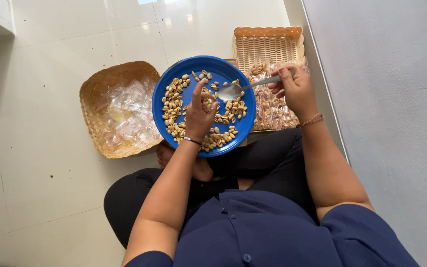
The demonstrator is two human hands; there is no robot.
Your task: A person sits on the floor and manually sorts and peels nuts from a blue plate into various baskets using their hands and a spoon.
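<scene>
Peanuts (174, 106) are lying under the left hand (199, 114), its fingers pinching a few; the right hand (295, 89) is gripping a metal spoon (245, 87), bowl pointing leftward.

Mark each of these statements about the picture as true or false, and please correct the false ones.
1. The right hand holds a metal spoon. True.
2. The round blue plastic plate holds rice. False: it holds peanuts.
3. The left hand is over the plate. True.
4. The square woven basket at the left holds clear plastic bags. True.
5. The rectangular wicker tray is nearer the person than the plate. False: it lies beyond it.
</scene>
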